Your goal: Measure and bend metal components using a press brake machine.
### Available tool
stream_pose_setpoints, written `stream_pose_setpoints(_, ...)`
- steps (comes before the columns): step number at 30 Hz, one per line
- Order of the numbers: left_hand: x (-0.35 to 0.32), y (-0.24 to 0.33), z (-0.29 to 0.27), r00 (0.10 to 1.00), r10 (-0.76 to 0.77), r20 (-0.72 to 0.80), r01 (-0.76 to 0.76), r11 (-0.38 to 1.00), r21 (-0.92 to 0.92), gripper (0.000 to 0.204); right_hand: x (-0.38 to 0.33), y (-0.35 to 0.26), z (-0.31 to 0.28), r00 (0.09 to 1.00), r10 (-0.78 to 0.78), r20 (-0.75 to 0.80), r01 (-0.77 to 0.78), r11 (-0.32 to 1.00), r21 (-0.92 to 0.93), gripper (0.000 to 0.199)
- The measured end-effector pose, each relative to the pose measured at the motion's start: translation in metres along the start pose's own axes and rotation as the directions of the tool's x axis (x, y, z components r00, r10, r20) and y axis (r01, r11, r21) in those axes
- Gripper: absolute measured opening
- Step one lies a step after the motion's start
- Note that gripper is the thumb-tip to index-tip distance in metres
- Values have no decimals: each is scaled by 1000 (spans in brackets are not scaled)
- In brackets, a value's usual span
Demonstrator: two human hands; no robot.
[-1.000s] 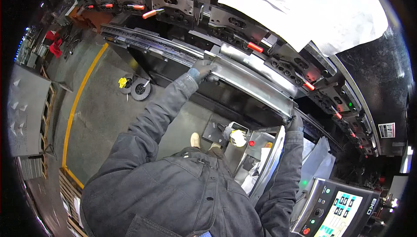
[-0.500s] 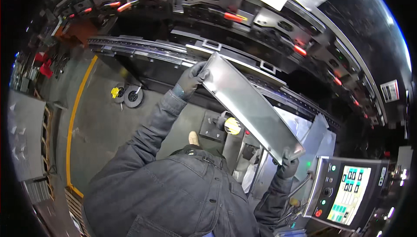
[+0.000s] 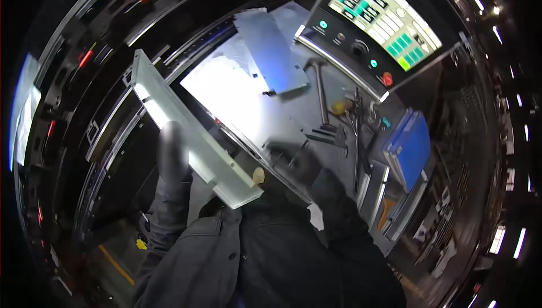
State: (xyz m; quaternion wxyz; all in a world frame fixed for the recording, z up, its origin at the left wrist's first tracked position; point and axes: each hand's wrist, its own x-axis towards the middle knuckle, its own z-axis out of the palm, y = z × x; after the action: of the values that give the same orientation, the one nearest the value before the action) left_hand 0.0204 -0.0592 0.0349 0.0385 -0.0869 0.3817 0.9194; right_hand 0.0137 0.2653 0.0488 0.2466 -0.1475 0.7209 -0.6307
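My left hand (image 3: 173, 154), smeared in the picture, grips a long folded sheet-metal panel (image 3: 195, 133) by its long side. The panel slants from the upper left down toward my chest, its flanged edges and small notches showing. My gloved right hand (image 3: 302, 164) is off the panel, low over the near edge of the grey work table (image 3: 324, 164). Its fingers look apart; a small shiny bit shows by them, too dark to name. Close by on the table lie several dark slim tools (image 3: 322, 136) and a hammer (image 3: 320, 90).
A flat notched metal sheet (image 3: 271, 54) lies at the table's far side. Beyond stands a control panel (image 3: 370, 31) with a lit screen and a red button (image 3: 387, 79). Blue folders (image 3: 407, 150) stand at right. The machine's long bed (image 3: 116, 144) runs along the left.
My right hand has let go of the panel's end and moved over the table. The view has swung right. The left hand's grip has shifted from the panel's end to its long side.
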Motion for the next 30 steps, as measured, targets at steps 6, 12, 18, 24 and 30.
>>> stream_pose_setpoints(6, 19, 27, 34, 979, -177, 101, 186, 979, -81, 37, -40, 115, -101, 639, -520, -566, -241, 563, -790, 42)
stream_pose_setpoints(12, 28, 37, 72, 923, -294, 249, 347, 914, -210, 35, -78, 119, -91, 663, -206, -719, -398, 717, -573, 37)
stream_pose_setpoints(18, 54, 40, 137, 820, -390, 420, 529, 796, -295, 34, -111, 181, -223, 311, -338, -888, -604, 652, -459, 32)
stream_pose_setpoints(24, -16, 24, 133, 903, -418, -98, 423, 906, 34, 25, -89, 179, -229, 593, -613, -522, -567, 143, -811, 36)
stream_pose_setpoints(30, -78, 33, 103, 919, -156, -362, 208, 972, 111, 25, -85, -9, -152, 639, -107, -761, 248, 966, 73, 40)
